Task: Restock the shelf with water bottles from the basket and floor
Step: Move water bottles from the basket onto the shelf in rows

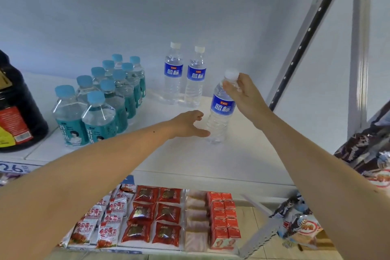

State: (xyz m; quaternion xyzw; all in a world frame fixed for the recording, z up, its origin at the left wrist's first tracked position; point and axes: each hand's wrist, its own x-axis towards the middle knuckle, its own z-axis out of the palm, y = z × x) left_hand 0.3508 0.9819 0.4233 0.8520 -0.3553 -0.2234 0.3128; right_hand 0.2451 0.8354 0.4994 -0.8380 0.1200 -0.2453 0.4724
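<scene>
The right hand (242, 93) pinches the water bottle (220, 112) by its neck on the shelf (242, 154); the left hand (190, 124), fingers relaxed, touches its base

We have one view only, from a head-worn wide-angle camera looking forward and down onto a white metal shelf board (190, 158) at arm's length. Its back wall lies toward twelve o'clock, a lower tier of red snack packets (156, 215) at six.

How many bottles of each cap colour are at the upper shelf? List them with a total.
Blue-capped bottles: 10
White-capped bottles: 3, one of them gripped at the neck by the right hand
Total: 13
</scene>
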